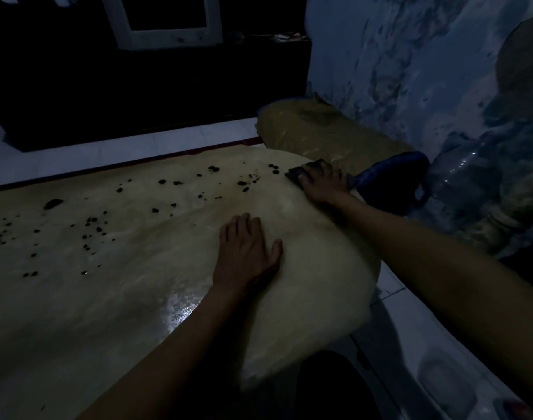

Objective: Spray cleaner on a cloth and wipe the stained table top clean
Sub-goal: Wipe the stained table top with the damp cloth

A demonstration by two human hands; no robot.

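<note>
Bench [113,298] fills most of the view, its pale top speckled with dark stains [92,228] toward the far edge, while the near part looks wiped, a wet sheen showing. Off the far right corner lies a tan sack [313,131], contents hidden, and beside it a big clear water bottle [465,183]; whether it holds anything is unclear. Left hand [247,253] lies flat with fingers spread, probably steadying the person's reach. Right hand [321,183] presses a dark cloth [298,174] near the far right corner, fingers flat on it, beside the nearest stains. No spray bottle is identifiable.
</note>
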